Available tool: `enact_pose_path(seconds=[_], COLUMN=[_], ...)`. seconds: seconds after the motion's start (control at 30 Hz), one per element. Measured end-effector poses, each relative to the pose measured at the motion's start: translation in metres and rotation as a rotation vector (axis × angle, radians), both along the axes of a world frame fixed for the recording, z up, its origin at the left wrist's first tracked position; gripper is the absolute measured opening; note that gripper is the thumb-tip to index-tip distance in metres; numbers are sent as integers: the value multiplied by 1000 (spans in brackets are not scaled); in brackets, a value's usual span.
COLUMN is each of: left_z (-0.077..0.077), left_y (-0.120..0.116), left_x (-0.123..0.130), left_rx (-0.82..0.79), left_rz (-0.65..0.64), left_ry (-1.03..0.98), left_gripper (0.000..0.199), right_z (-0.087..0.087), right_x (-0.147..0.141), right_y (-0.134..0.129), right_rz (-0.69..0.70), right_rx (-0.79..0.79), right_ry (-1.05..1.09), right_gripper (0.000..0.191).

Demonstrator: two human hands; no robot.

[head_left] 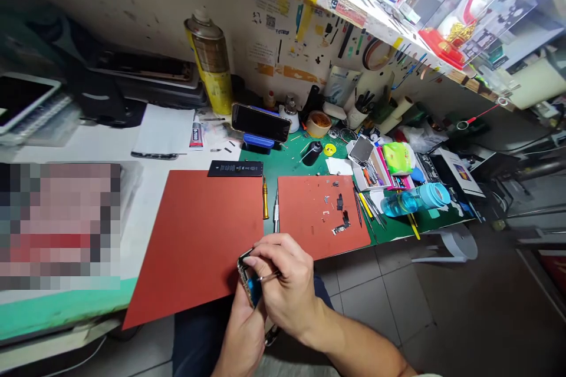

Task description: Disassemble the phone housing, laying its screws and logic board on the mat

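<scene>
My left hand (245, 330) is closed around an opened phone body (248, 280), tilted up at the front edge of the larger red mat (198, 235). Over the phone's upper part, my right hand (287, 283) pinches thin metal tweezers (270, 276), whose tips point at the inside of the phone. Part of the phone is hidden behind my fingers. Beyond the hands lie a gold screwdriver (265, 197) and a silver pen-like tool (276, 212). Small dark phone parts (340, 202) are spread on the smaller red mat (300, 206).
A black battery (235, 168) lies behind the larger mat. Farther back stand a spray can (212, 65) and a phone on a blue stand (260, 123). To the right are a parts box (369, 171) and a blue bottle (415, 199). A shelf (354, 12) overhangs the bench.
</scene>
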State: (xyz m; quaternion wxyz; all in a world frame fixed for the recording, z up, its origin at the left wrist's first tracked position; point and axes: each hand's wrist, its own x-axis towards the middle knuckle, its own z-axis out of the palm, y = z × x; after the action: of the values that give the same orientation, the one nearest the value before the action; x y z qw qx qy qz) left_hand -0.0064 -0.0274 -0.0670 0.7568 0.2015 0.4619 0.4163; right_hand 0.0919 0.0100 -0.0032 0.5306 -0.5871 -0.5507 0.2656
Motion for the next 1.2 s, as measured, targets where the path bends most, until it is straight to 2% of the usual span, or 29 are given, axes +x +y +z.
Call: enact_pose_path(seconds=[0.17,0.37,0.6,0.77,1.03,1.2], left_z=[-7,7,13,21,19,19], left_y=[-2,-2,-1,2,3,4], left_x=[-2,4,5,3,2,1], left_rx=[49,42,82,88,131,35], left_rz=[-2,0,-20,-47,-59,12], left_ry=[46,19,9,17,53,42], left_gripper=[65,64,63,55,55,56], right_z=[1,4,5,4,3,1], right_x=[6,15,20,22,18,17], right_y=[3,1,2,3,4,0], right_rz=[55,55,144,132,88,120], right_rx=[17,-11,-90,-132,-139,-154], right_ry=[-109,-56,-49,-38,-71,-88], right_gripper=[16,14,18,16,19,19])
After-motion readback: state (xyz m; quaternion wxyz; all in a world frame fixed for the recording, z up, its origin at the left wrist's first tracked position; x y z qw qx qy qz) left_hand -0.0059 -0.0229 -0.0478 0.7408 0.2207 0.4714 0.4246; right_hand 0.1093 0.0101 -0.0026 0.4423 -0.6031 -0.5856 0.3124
